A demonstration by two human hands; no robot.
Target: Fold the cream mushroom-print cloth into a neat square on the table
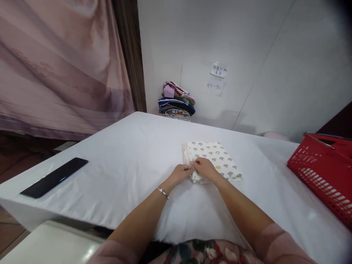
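Observation:
A folded white cloth [220,156] printed with small grey, red, yellow and green mushroom-like shapes lies flat on the white-covered table [123,165]. At its left edge, where several layers stack up, my left hand [180,173] pinches the near corner with fingers closed. Beside it, almost touching, my right hand [204,167] bends over the same edge, thumb and fingers pressed together on the cloth. The fingertips of both hands partly cover the fabric they grip. A silver bracelet [164,193] circles my left wrist.
A dark flat tablet-like slab [55,178] lies at the table's left. At the right edge stands a red plastic basket [324,176]. Folded clothes [177,102] are piled beyond the far edge against the wall, near two paper notes [215,86]. A pink curtain [60,66] hangs at left.

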